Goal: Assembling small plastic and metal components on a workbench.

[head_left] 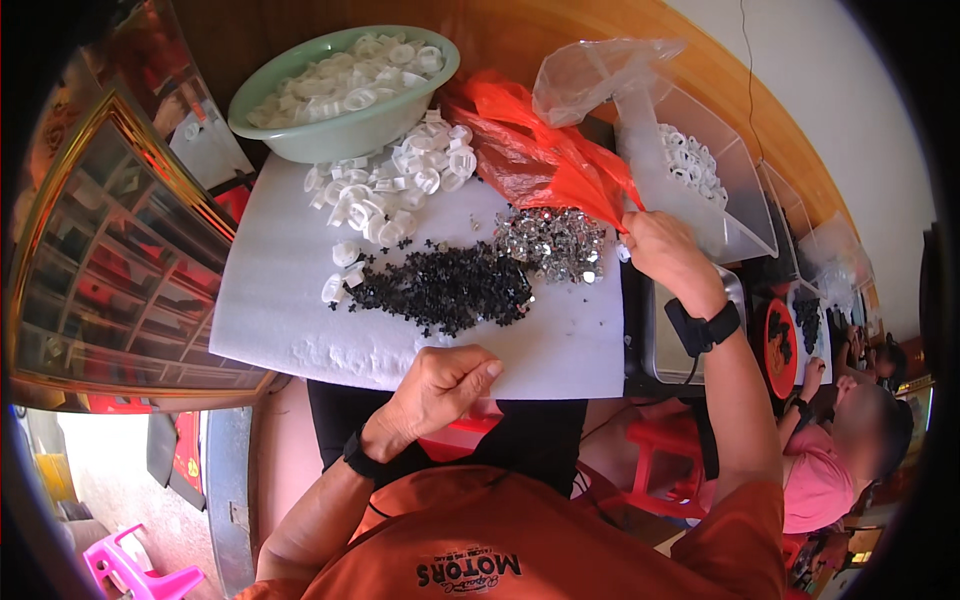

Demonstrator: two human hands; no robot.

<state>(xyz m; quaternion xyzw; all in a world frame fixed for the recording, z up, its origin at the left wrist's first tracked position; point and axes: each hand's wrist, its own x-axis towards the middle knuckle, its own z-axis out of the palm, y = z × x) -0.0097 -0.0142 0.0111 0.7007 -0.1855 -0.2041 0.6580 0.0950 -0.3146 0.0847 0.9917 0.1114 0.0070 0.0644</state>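
My right hand is closed on the gathered lower corner of a red plastic bag. The bag stretches back from it over a pile of small shiny silvery pieces. Curled into a fist, my left hand rests at the front edge of a white foam sheet; whatever its fingers may hold is hidden. Small black cross-shaped parts lie heaped on the sheet between my hands. White round plastic parts are piled behind them, and a few sit at the heap's left.
A pale green basin full of white parts stands at the back left. Clear bins, one holding white rings, stand at the right beside a metal tray. A gold-framed panel borders the left. Another person sits at the far right.
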